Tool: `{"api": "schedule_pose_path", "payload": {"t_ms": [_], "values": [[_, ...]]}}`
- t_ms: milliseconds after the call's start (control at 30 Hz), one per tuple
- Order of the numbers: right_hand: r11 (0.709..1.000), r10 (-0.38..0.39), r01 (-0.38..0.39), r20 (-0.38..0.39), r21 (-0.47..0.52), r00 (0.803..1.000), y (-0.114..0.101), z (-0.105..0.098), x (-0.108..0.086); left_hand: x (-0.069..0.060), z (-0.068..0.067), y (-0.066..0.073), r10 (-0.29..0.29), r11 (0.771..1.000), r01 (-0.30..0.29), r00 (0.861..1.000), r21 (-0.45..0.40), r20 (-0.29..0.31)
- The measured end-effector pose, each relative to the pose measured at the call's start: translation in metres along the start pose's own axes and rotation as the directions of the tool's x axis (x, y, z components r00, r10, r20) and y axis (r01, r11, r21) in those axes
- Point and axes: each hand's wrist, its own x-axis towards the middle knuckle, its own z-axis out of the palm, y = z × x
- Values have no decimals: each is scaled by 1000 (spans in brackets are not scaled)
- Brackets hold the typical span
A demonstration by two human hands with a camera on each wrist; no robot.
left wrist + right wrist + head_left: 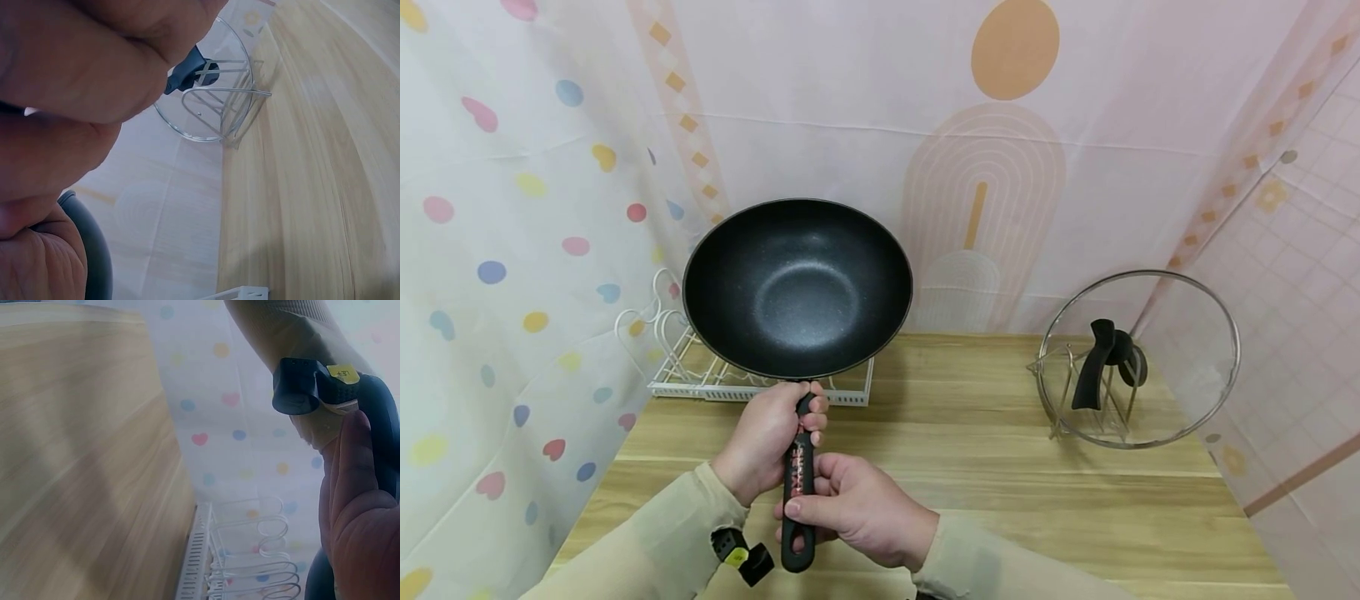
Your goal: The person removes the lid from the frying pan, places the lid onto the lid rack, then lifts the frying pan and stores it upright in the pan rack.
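Observation:
A black wok (805, 304) is held up, its dark inside facing me in the head view. The left hand (775, 429) grips its black handle (798, 483) close to the pan, fingers curled round it. Lower on the same handle, the right hand (868, 508) pinches it, with the thumb on top and fingers behind. In the left wrist view, curled fingers (81, 69) fill the left side, and a strip of the wok (94, 250) shows below. The right wrist view has the right hand (369, 525) against the handle (382, 434).
A white wire dish rack (760, 392) stands behind and below the wok. To the right, a glass lid (1213, 367) with a black knob leans in a metal wire stand (1067, 392). Both stand on a wooden tabletop (955, 433). Patterned curtains (850, 83) hang behind.

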Motion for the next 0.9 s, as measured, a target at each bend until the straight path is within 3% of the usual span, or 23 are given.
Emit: {"api": "schedule_pose_path", "payload": {"t_ms": [400, 900], "values": [[1000, -28, 28, 14, -3, 1000, 1, 6, 5, -3, -6, 6, -1, 1000, 1, 1000, 21, -12], [999, -20, 18, -28, -49, 999, 2, 16, 12, -9, -18, 10, -9, 1000, 9, 1000, 17, 0]]}}
